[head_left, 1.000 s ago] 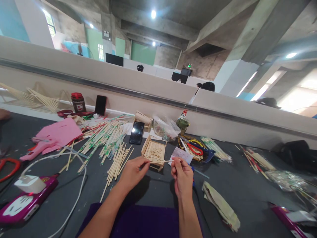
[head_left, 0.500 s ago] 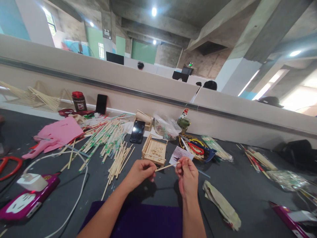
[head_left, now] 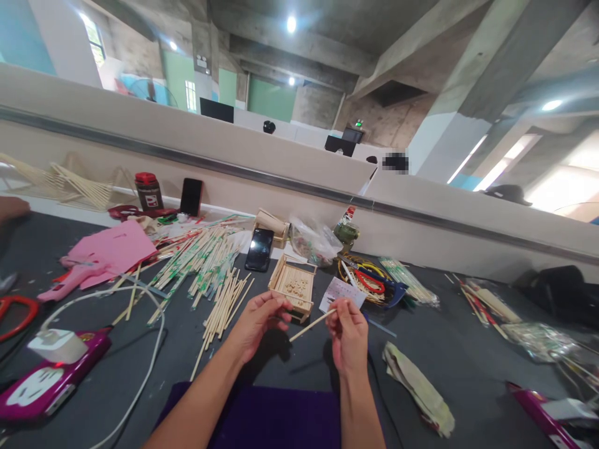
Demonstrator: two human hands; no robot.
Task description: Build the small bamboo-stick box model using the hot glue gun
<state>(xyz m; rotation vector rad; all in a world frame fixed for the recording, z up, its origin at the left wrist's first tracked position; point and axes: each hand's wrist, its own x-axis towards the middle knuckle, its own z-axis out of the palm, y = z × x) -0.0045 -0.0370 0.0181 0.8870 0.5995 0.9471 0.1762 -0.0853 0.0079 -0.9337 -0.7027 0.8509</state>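
Observation:
My right hand (head_left: 347,330) pinches one end of a thin wooden chopstick (head_left: 312,325), which slants down to the left with its other end free. My left hand (head_left: 262,324) is up and to the left of that free end, its fingers loosely curled and apart. Its fingertips overlap the near left corner of a small tray-like frame built of sticks (head_left: 304,274); contact cannot be made out. Small pale pieces (head_left: 296,287) lie inside the frame. Left of it is a pile of loose chopsticks (head_left: 223,305).
Wrapped chopsticks (head_left: 206,259), a black phone (head_left: 259,249) and a plastic bag (head_left: 314,240) lie behind. A basket with tools (head_left: 374,280) and a folded cloth (head_left: 417,386) are to the right. A purple power strip (head_left: 56,380) with a white cable is at left.
My left hand has let go of the chopstick's left end and risen slightly. The chopstick now tilts lower on the left, still in my right hand. Another person's hand shows at the far left.

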